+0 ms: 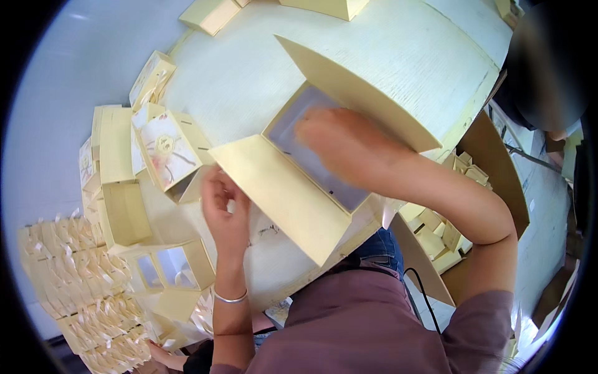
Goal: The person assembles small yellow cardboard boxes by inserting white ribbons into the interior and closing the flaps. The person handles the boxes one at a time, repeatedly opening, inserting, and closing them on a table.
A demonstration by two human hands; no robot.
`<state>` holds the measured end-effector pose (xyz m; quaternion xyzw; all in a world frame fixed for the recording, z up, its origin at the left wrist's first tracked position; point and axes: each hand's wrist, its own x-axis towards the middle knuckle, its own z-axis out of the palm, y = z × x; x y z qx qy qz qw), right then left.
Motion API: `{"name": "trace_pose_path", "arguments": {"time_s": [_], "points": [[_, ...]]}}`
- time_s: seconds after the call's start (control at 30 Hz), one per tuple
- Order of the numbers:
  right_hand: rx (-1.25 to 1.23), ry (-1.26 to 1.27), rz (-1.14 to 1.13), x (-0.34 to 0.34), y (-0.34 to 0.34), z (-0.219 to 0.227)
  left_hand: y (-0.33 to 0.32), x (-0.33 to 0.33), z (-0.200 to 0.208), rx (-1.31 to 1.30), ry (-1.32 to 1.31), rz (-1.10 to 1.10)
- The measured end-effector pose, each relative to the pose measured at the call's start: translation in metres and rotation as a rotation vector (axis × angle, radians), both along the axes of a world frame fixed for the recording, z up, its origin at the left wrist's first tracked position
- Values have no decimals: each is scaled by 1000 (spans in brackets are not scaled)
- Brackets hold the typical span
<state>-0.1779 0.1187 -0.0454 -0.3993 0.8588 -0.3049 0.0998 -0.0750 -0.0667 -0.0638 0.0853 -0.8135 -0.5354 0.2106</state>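
Note:
A cream gift box [280, 193] with two wide flaps lies opened out on the table before me, its inside lined with a pale violet-grey sheet [299, 112]. Over that sheet is my right hand [333, 143], smeared by motion, so its fingers do not show clearly. The forearm crosses the right side of the box. My left hand [224, 202] is at the near-left flap, its bent fingers against the flap's edge and partly hidden by it. A silver bangle [230, 298] circles my left wrist.
To the left stand several cream boxes, among them a floral-printed one [165, 149] and one with clear windows [177, 268]. Rows of ribboned boxes [87, 268] fill the lower left. A large carton [498, 168] of small cream pieces is at my right. Another person's hand [159, 353] shows lower left.

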Motion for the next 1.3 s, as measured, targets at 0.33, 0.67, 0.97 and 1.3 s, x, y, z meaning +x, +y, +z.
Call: {"name": "trace_pose_path", "arguments": {"time_s": [0.33, 0.67, 0.97, 1.3], "points": [[-224, -83, -22, -2, -2, -25, -3, 2, -16, -417, -188, -328], [-336, -135, 4, -6, -17, -31, 0, -12, -20, -381, -188, -343], [-273, -178, -60, -7, -16, -32, 2, -15, -19, -357, -183, -357], [-270, -183, -77, -7, -18, -35, 3, -17, -18, -348, -184, -358]]}}
